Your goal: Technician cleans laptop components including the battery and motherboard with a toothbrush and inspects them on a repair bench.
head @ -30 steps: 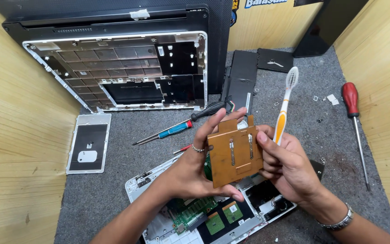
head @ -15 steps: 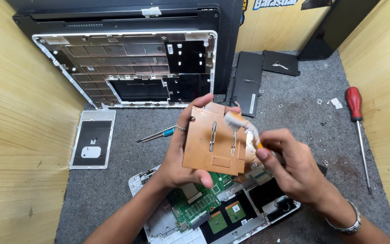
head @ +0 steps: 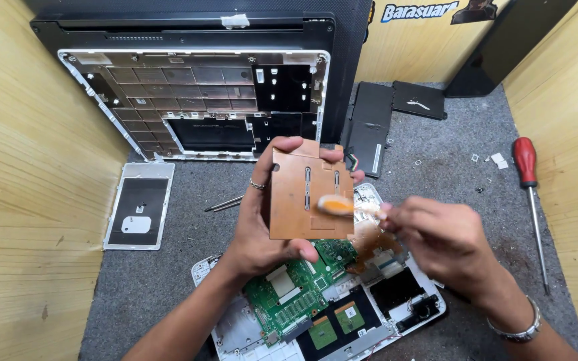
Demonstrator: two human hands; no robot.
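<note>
My left hand (head: pixel 259 227) holds a flat copper-coloured metal plate (head: pixel 296 200) upright in front of me, fingers wrapped over its top and bottom edges. My right hand (head: pixel 446 244) grips a toothbrush (head: pixel 342 206) whose orange and white head lies blurred against the face of the plate. Below both hands sits an opened white laptop base (head: pixel 235 331) with a green circuit board (head: pixel 296 291) exposed.
A laptop keyboard frame (head: pixel 195 100) leans at the back. A white touchpad panel (head: pixel 138 204) lies left, a black battery (head: pixel 369 130) behind the plate, a red-handled screwdriver (head: pixel 526 167) right. A second screwdriver's shaft (head: pixel 222 204) pokes out left of my wrist. Wooden walls flank the grey mat.
The toothbrush came down from upright onto the plate's face and now moves across it. The plate has been raised and turned slightly toward me.
</note>
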